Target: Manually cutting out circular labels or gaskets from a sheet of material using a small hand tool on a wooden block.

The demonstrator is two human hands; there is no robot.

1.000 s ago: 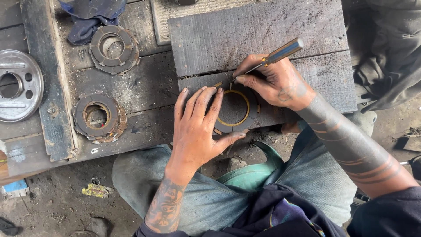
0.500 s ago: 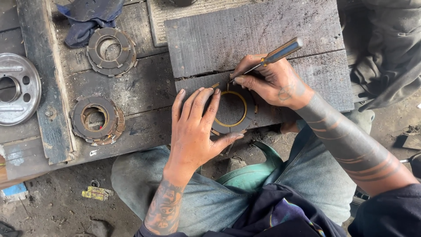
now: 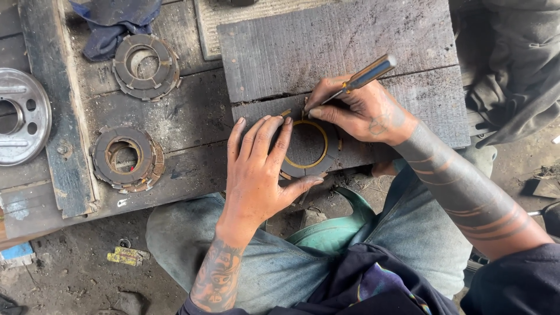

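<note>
Metal, slim and grey, is what your right hand (image 3: 364, 114) has pinched between thumb and fingertips: a screwdriver-like tool (image 3: 356, 80) with a blue-grey handle and a brass collar. Its handle slants up to the right of the frame's centre, and its tip comes down at the upper edge of the friction disc (image 3: 306, 149). Your right wrist bends inward, and the tattooed forearm runs off toward the lower right corner.

Your left hand (image 3: 259, 169) lies flat and spread, palm down, not gripping anything. Its fingers press the left part of the disc, fingertips pointing to the top of the frame, and the thumb reaches out along the disc's lower rim. That tattooed forearm comes up from the bottom centre.

You have the disc lying flat, just right of the frame's centre, on the near edge of a grey wooden board (image 3: 332, 52). It is a dark ring with a thin brass-coloured inner circle and small tabs showing at its rim; the hands cover much of it.

Further out, two stacks of similar toothed discs sit on the dark plank bench: one (image 3: 127, 157) at middle left, one (image 3: 146, 65) at upper left beside a blue rag (image 3: 114, 23). A silver metal drum with holes (image 3: 20, 116) lies at the far left edge. Your jeans-clad knees (image 3: 268, 268) fill the lower frame over a green stool (image 3: 335, 224).
</note>
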